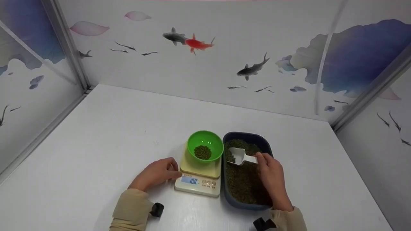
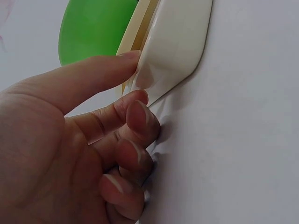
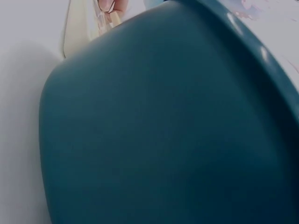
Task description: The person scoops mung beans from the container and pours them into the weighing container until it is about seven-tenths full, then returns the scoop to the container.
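Observation:
A green bowl (image 1: 205,138) sits on the cream kitchen scale (image 1: 199,170), with a small heap of mung beans (image 1: 203,152) in its bottom. The lit display (image 1: 190,180) shows digits that look like 100. My left hand (image 1: 159,173) rests at the scale's left edge; in the left wrist view the thumb (image 2: 100,77) touches its side and the other fingers are loosely bent beside it. My right hand (image 1: 271,173) grips the handle of a white scoop (image 1: 238,156), whose cup lies over the beans in the dark blue tub (image 1: 236,202). The right wrist view hides that hand.
The tub stands close against the scale's right side, its wall (image 3: 154,116) filling most of the right wrist view. White table surface (image 1: 106,134) extends around them. Behind and at both sides rise panels (image 1: 205,70) printed with fish.

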A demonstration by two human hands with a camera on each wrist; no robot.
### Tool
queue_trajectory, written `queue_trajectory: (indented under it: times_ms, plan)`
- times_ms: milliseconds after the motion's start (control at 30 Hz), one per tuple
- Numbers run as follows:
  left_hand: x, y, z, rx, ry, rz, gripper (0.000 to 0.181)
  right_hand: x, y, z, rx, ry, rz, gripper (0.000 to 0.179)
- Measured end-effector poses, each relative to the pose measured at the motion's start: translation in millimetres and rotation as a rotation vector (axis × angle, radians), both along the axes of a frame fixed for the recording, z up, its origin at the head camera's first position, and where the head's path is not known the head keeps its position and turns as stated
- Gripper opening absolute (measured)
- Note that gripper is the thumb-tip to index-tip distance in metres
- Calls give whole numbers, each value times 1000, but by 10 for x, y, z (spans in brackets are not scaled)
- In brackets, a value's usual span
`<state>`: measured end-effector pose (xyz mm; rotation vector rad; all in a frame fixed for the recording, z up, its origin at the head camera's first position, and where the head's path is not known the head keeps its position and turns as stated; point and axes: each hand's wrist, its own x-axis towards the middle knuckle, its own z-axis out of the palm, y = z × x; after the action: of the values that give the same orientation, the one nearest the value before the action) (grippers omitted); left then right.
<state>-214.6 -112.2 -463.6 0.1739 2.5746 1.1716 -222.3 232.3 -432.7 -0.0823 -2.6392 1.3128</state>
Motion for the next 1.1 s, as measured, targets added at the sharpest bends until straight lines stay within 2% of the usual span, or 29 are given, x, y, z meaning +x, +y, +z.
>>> queue_trajectory:
  times_ms: [100, 300, 500, 767, 1100]
  plan:
    - [14, -4, 4, 6, 4, 0, 26, -5, 13, 19, 17, -4, -10, 46]
    - [38, -7, 3, 22, -10, 6, 26, -4, 91, 67, -141, -53, 7, 44]
    - [17, -10, 19, 30, -10, 6, 26, 6, 139, 91, -215, -29, 6, 37]
    - [1, -6, 33, 30, -15, 4, 26, -5, 204, 113, -295, -57, -31, 38]
    - [-8, -10, 14, 46, -14, -3, 27, -9, 280, 133, -489, -84, -42, 42]
